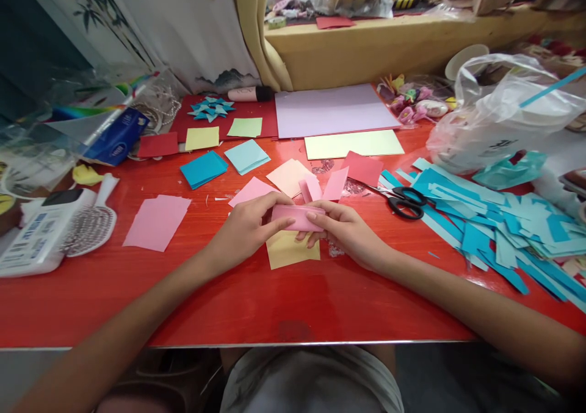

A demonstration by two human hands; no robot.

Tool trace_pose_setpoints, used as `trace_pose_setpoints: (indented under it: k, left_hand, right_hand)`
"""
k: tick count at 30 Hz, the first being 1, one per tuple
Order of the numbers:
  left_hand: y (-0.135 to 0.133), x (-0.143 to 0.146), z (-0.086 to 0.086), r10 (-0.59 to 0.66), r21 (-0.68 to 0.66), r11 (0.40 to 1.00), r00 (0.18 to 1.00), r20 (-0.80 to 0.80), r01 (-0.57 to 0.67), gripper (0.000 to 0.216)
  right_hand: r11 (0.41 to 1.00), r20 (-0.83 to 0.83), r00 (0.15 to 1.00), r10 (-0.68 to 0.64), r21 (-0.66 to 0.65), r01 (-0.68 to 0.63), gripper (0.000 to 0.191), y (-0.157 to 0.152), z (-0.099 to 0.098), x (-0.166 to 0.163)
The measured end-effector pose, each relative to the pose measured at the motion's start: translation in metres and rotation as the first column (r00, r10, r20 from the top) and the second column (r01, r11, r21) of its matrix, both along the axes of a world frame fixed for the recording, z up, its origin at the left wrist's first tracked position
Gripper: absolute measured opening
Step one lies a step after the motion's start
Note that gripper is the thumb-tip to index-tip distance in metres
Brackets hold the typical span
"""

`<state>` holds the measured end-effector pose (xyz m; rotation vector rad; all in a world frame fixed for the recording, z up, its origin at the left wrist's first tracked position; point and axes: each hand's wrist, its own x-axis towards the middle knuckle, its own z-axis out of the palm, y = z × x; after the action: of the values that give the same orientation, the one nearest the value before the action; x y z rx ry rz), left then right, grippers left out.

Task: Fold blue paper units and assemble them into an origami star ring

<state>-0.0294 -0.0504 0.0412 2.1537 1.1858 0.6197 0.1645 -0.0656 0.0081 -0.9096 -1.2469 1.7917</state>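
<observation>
Both my hands meet over the middle of the red table (256, 303). A folded strip of pink paper (300, 216) is pinched between them: my left hand (247, 230) grips its left end, and my right hand (343, 230) grips its right end with the fingers pressed on its front. Just under the hands lies a yellow paper square (288, 251). Pink, peach and red paper squares (293, 178) lie close behind the hands.
Black scissors (403, 201) lie right of my hands, beside a heap of blue paper strips (494, 230). Blue paper stacks (204, 168), a pink sheet (158, 221), a lilac sheet (332, 109), a plastic bag (499, 114), a hairbrush (89, 227) and a white device (39, 236) surround the area.
</observation>
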Motion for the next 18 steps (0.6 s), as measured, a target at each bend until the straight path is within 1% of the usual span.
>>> trace_pose_setpoints:
  k: [4, 9, 12, 15, 18]
  left_hand:
    - [-0.0003, 0.0008, 0.0012, 0.003, 0.007, 1.000, 1.000, -0.016, -0.002, 0.023]
    - [-0.0010, 0.0018, 0.0008, 0.004, -0.017, 1.000, 1.000, -0.007, -0.004, 0.021]
    - [-0.0012, 0.0020, -0.0002, 0.028, -0.009, 1.000, 1.000, 0.001, -0.028, 0.021]
    - [-0.0009, 0.0017, -0.0006, 0.043, 0.005, 0.999, 0.999, -0.003, -0.043, 0.021]
    - [-0.0007, 0.0013, -0.0005, 0.050, 0.008, 0.999, 0.999, -0.006, -0.050, 0.021]
  right_hand:
    - [1.000, 0.016, 1.000, 0.007, 0.011, -0.007, 0.024, -0.0001, 0.0002, 0.0001]
    - [1.000, 0.030, 1.000, -0.008, 0.012, 0.008, 0.025, -0.0009, -0.0010, -0.0001]
    - [1.000, 0.028, 0.999, -0.016, 0.024, 0.016, 0.029, -0.0019, 0.0004, 0.0000]
    - [0.999, 0.032, 0.999, -0.018, 0.037, 0.017, 0.039, -0.0026, 0.0027, -0.0003]
    - [0.998, 0.043, 0.999, -0.015, 0.057, 0.012, 0.037, -0.0029, 0.0038, -0.0004]
